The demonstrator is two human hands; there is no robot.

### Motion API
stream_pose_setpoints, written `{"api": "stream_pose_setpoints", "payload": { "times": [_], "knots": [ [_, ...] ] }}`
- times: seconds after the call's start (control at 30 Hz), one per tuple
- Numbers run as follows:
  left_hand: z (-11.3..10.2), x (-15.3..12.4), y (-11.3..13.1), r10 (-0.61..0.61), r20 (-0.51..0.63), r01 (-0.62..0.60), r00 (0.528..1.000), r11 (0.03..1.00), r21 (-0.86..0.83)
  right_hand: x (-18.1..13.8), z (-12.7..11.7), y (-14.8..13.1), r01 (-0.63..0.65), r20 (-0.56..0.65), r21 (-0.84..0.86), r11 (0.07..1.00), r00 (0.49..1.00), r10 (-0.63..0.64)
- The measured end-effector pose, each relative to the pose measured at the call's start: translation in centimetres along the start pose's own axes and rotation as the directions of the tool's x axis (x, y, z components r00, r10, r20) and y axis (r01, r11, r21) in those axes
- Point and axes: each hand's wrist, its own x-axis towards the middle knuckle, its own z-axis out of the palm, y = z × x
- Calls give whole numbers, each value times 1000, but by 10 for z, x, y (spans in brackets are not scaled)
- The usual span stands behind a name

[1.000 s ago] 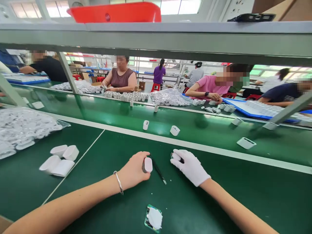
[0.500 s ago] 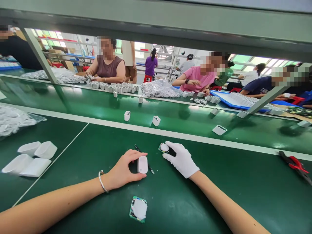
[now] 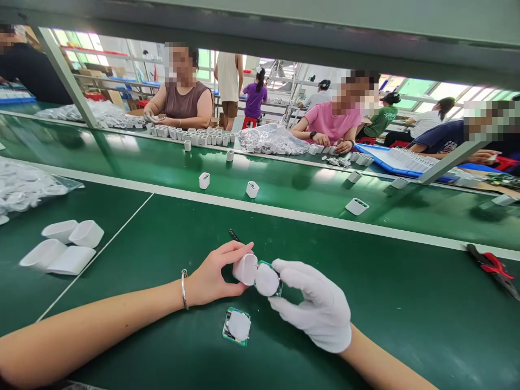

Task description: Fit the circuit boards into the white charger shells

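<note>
My left hand, bare and with a bracelet at the wrist, grips a white plastic housing between fingers and thumb, its open end turned toward the right. In a white glove, my right hand pinches a circuit board that carries a round white pad. The board's left edge is at the mouth of the housing; whether it is inside cannot be told. A second circuit board with a white pad lies on the table below my hands. Behind my left hand the tip of a black pen-like tool shows.
Several white housings lie at the left beside a bag of white parts. Red-handled pliers rest at the right. Beyond a white strip, housings stand on a green belt. Co-workers sit across it, under an overhead beam.
My right hand has picked up the circuit board from the table and brought it down and left to the housing. The housing in my left hand has turned its open end toward the board.
</note>
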Motion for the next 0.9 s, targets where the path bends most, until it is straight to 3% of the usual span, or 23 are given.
{"api": "stream_pose_setpoints", "payload": {
  "times": [0.13,0.3,0.43,0.67,0.9],
  "knots": [
    [1,-1,0,16,4,-16,1000,999,37,-2,6,-5,21,21,19,1000,1000,-21],
    [5,-3,-4,34,-26,-32,999,998,58,-4,9,-5,-121,-41,210,970,990,132],
    [8,-8,-7,90,23,-92,996,992,90,-7,11,-8,-171,-112,322,931,970,216],
    [4,-12,-2,331,106,-346,938,873,344,-13,12,-13,-61,-68,177,982,995,75],
    [5,-9,-2,384,133,-403,914,811,425,-17,12,-10,-50,-22,149,988,998,54]
  ]
}}
